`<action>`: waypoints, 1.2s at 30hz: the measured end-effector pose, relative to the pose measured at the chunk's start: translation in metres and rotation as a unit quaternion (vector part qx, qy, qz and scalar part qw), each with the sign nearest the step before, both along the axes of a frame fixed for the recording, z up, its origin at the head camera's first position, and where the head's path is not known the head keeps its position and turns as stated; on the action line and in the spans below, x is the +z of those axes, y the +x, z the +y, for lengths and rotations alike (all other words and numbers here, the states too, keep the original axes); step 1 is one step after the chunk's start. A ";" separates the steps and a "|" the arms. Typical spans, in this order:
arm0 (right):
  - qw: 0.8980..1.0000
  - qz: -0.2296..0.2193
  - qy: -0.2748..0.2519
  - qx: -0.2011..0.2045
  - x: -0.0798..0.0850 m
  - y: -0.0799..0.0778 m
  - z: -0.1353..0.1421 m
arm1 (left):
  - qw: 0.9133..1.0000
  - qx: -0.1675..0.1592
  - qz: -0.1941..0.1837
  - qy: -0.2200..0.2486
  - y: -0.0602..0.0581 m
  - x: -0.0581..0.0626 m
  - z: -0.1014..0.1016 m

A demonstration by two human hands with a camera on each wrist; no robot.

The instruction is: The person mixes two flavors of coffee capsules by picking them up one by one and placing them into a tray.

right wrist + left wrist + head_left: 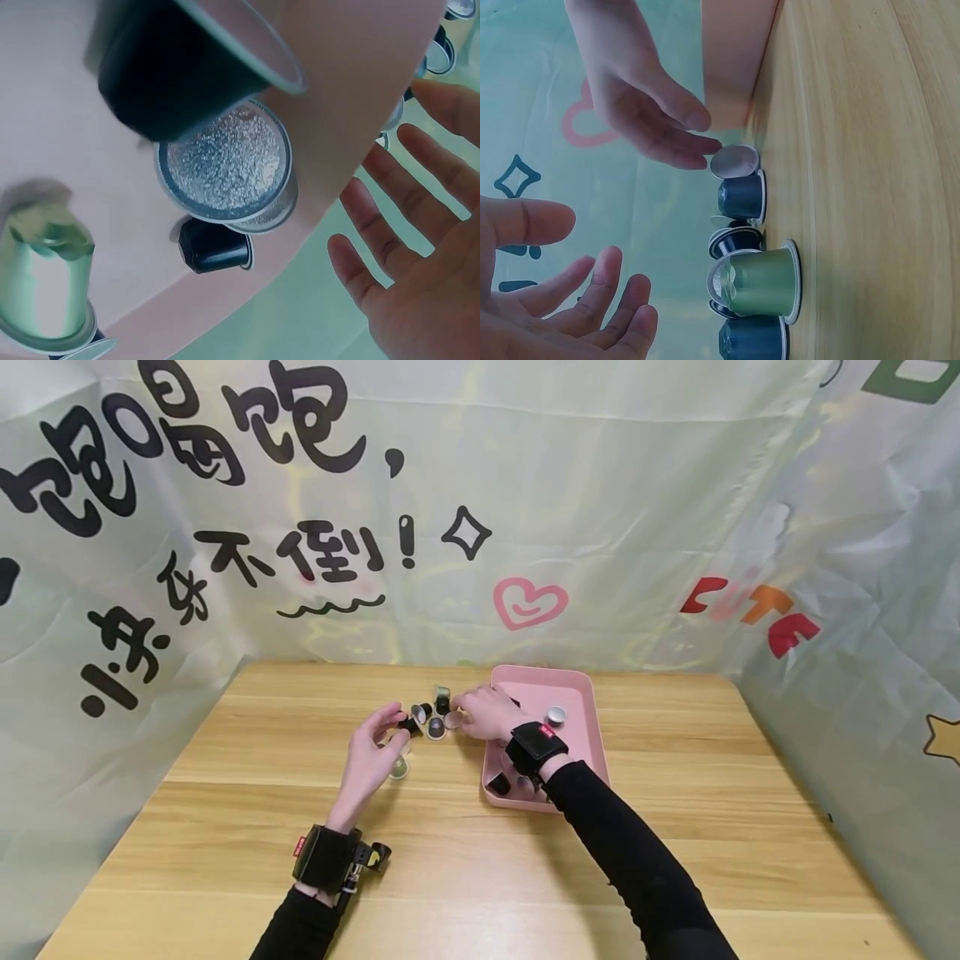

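Observation:
My left hand [366, 756] hovers over the left side of a loose cluster of coffee capsules, thumb and fingers apart with nothing between them. A green capsule [761, 283] stands upright on the table near it, with dark capsules [742, 196] around it. My right hand [489, 712] reaches across the left rim of the pink tray [597, 743], its fingers spread in the right wrist view. Its fingertips are right at a capsule with a pale lid [453, 720], which lies tipped at the right end of the cluster.
Inside the tray lie several capsules, among them a white one [556, 716], a black one [498, 784] and a light green one [49, 277]. The wooden table [480, 877] meets a printed cloth backdrop [637, 527] at the back and sides.

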State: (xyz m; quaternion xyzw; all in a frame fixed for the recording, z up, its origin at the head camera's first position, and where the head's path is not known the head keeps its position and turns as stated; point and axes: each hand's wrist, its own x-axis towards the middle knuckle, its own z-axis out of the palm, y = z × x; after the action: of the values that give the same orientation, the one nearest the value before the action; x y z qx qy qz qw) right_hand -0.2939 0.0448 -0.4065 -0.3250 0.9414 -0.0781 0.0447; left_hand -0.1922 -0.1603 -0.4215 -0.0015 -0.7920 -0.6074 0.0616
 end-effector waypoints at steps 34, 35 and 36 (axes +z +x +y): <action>0.998 0.016 0.055 -0.015 -0.009 -0.006 -0.013 | 1.000 -0.008 0.004 -0.011 0.000 -0.003 -0.003; 0.998 0.018 0.056 -0.015 -0.010 -0.006 -0.013 | 1.000 -0.008 0.005 -0.011 0.000 -0.003 -0.003; 0.998 0.019 0.057 -0.014 -0.010 -0.005 -0.014 | 1.000 -0.008 0.006 -0.011 0.000 -0.003 -0.003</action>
State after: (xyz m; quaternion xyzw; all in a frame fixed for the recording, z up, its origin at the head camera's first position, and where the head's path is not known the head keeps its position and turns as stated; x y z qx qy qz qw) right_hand -0.2993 0.0313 -0.4168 -0.3098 0.9496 -0.0189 0.0440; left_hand -0.1923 -0.1634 -0.4246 -0.0122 -0.7983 -0.5991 0.0608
